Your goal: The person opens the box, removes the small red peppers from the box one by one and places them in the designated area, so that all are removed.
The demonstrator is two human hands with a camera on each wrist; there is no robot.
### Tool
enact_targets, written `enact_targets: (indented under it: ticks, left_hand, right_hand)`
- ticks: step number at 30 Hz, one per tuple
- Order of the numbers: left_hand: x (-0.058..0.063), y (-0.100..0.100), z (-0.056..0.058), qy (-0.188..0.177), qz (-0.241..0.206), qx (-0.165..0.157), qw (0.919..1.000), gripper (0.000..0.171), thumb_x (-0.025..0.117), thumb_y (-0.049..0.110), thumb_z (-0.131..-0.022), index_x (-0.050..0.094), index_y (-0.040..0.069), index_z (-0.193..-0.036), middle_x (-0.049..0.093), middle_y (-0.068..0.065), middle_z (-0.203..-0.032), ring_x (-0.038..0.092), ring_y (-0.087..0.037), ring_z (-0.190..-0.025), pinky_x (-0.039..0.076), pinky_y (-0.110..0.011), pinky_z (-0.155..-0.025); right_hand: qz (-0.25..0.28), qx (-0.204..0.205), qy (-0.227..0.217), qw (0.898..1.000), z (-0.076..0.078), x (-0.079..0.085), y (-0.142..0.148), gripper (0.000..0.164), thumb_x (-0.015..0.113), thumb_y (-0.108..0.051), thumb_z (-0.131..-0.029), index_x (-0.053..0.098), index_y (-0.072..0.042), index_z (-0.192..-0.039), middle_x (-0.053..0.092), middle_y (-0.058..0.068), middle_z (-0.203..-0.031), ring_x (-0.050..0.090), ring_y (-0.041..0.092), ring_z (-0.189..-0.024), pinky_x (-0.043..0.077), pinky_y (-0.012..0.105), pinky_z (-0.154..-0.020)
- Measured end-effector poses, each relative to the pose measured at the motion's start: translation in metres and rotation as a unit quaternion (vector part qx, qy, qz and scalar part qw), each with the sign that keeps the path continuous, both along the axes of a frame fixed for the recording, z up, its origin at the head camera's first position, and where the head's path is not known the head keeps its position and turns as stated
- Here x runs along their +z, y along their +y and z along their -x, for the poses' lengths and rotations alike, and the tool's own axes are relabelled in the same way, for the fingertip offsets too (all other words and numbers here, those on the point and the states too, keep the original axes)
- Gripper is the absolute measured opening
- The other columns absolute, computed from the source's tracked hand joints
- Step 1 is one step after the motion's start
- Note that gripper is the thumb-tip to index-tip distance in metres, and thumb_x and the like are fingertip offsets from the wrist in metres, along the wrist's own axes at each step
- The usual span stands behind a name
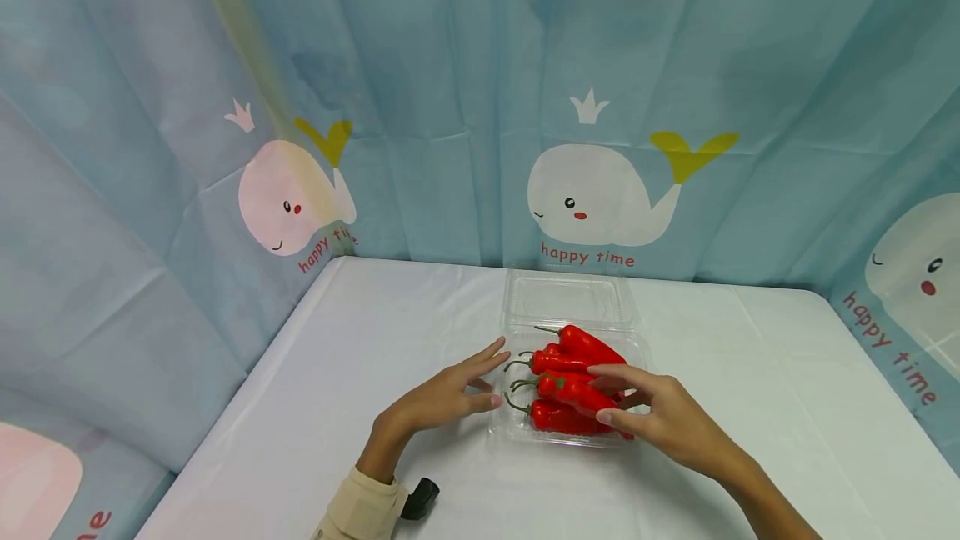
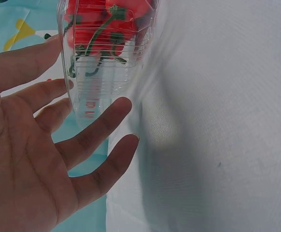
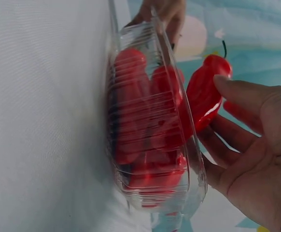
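Note:
A clear plastic clamshell box (image 1: pixel 551 440) on the table holds several glossy red peppers (image 1: pixel 551 417) with green stems pointing left. My right hand (image 1: pixel 663 419) reaches over the box's right side. Its thumb and fingers pinch one red pepper (image 3: pixel 209 89), which sits above the others and juts past the rim in the right wrist view. On the left side my left hand (image 1: pixel 442 397) has its fingers spread and mostly straight. Some fingertips (image 2: pixel 63 84) are close against the box's wall; whether they press on it I cannot tell.
The box's hinged lid (image 1: pixel 566 297) lies open toward the back. A white cloth covers the table (image 1: pixel 405 307). Blue curtains (image 1: pixel 450 107) printed with whales enclose the back and sides. Near the left sleeve is a black object (image 1: pixel 420 498).

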State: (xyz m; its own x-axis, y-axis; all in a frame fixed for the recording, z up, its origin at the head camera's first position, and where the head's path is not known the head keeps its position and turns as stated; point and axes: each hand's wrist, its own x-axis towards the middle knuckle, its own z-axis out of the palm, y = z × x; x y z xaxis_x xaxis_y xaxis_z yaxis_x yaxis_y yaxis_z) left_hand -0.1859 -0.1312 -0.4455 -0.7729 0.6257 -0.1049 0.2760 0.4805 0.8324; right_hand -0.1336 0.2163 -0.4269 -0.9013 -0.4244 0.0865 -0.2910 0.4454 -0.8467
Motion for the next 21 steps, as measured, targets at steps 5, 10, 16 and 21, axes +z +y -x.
enact_targets:
  ticks: [5,10,16,21]
  left_hand:
    - [-0.001,0.0,0.0,0.001,0.002,0.0,1.0,0.07,0.064,0.03,-0.105,0.035,0.016,-0.167,0.017,0.003,-0.179,0.063,-0.03,-0.132,0.051,-0.057,-0.107]
    - [-0.001,0.0,0.001,0.004,0.004,-0.001,1.0,0.07,0.064,0.031,-0.106,0.034,0.017,-0.167,0.016,0.003,-0.179,0.063,-0.029,-0.131,0.052,-0.055,-0.105]
    - [-0.002,-0.001,0.001,0.0,0.005,0.002,1.0,0.07,0.064,0.033,-0.105,0.034,0.02,-0.168,0.016,0.006,-0.179,0.063,-0.026,-0.131,0.053,-0.052,-0.104]
    - [-0.003,-0.001,0.002,0.003,0.006,0.002,1.0,0.071,0.064,0.034,-0.105,0.034,0.02,-0.168,0.017,0.005,-0.179,0.064,-0.026,-0.131,0.054,-0.052,-0.104]
  right_hand:
    - [0.013,-0.001,-0.002,1.0,-0.001,0.001,0.002,0.047,0.08,-0.02,-0.097,0.066,-0.013,-0.141,0.066,0.02,-0.139,0.075,0.019,-0.098,0.065,0.037,-0.069]
    - [0.012,-0.001,0.005,1.0,-0.001,0.002,0.004,0.044,0.078,-0.018,-0.098,0.066,-0.011,-0.14,0.064,0.021,-0.141,0.075,0.017,-0.098,0.065,0.035,-0.071]
    - [0.013,-0.015,0.03,0.999,0.001,0.005,0.005,0.043,0.077,-0.015,-0.098,0.066,-0.008,-0.139,0.068,0.015,-0.137,0.075,0.014,-0.096,0.063,0.03,-0.078]
    - [0.036,-0.036,0.044,0.998,0.003,0.011,0.006,0.044,0.078,-0.015,-0.098,0.066,-0.01,-0.14,0.071,0.01,-0.134,0.074,0.017,-0.105,0.063,0.029,-0.083]
